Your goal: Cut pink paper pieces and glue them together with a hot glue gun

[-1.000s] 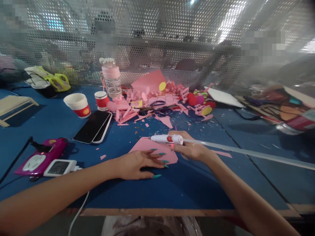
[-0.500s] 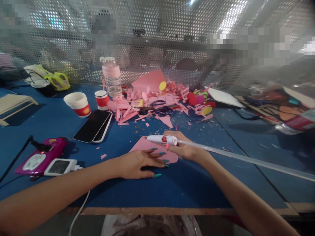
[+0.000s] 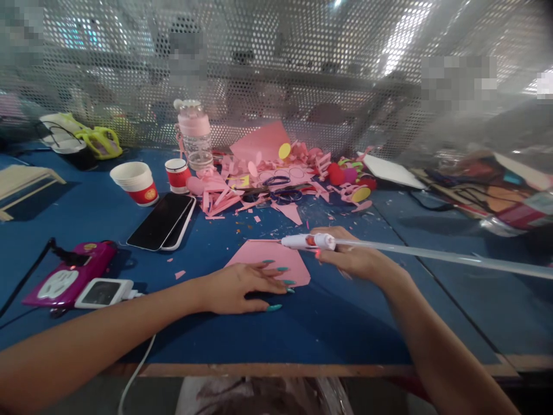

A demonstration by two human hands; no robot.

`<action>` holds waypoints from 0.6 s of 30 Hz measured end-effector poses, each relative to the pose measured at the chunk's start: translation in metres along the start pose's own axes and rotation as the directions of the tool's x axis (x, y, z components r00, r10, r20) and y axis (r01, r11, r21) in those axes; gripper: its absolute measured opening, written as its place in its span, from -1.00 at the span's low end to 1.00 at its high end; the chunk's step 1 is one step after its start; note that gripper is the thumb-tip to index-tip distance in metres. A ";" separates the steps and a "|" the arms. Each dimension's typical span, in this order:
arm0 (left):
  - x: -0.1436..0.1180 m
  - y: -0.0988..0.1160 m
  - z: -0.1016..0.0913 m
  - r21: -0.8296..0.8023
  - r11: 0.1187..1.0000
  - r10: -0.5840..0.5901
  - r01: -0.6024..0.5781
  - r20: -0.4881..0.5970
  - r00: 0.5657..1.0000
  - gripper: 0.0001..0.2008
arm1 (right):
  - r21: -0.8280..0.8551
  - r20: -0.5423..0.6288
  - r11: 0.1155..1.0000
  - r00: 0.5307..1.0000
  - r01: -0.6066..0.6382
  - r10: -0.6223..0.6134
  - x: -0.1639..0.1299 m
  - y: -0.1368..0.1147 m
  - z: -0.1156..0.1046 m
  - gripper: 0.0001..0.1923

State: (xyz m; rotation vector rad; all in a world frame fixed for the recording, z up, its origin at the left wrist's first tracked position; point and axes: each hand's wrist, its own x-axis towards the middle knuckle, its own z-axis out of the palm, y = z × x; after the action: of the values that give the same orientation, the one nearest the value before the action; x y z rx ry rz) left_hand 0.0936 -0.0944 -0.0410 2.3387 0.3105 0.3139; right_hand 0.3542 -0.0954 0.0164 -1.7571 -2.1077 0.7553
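My left hand lies flat with fingers spread on a pink sheet of paper, whose corners look cut off. My right hand is wrapped round a white hot glue gun with a small red light glowing on its side. A long, clear glue stick runs out of its back end toward the right. The glue gun's nozzle is at the far edge of the pink paper; whether it touches is too small to tell.
Pink paper scraps and blue-handled scissors are heaped at the back. To the left are paper cups, a bottle, a smartphone and a purple plugged-in device. A perforated metal screen stands behind.
My right hand has moved the glue gun to the right along the paper's far edge, uncovering more of the sheet. My left hand has stayed in place.
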 end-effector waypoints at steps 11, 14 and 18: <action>0.000 0.000 0.001 -0.035 0.999 0.008 -0.009 -0.019 1.000 -0.57 | -0.064 0.102 0.966 0.961 -0.252 0.257 -0.006 0.015 -0.022 -0.76; 0.000 0.000 0.001 -0.036 0.999 0.011 -0.011 -0.014 1.000 -0.56 | -0.018 0.078 0.960 0.957 -0.278 0.278 -0.009 0.013 -0.034 -0.79; 0.001 0.001 -0.001 -0.021 1.000 0.018 -0.018 0.004 1.000 -0.56 | 0.038 -0.006 0.964 0.965 -0.262 0.262 -0.011 0.019 -0.046 -0.78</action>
State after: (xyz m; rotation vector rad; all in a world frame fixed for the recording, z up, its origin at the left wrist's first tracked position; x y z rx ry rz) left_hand 0.0943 -0.0944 -0.0398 2.3225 0.2825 0.3199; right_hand 0.3966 -0.0944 0.0447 -2.0399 -1.8617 0.8441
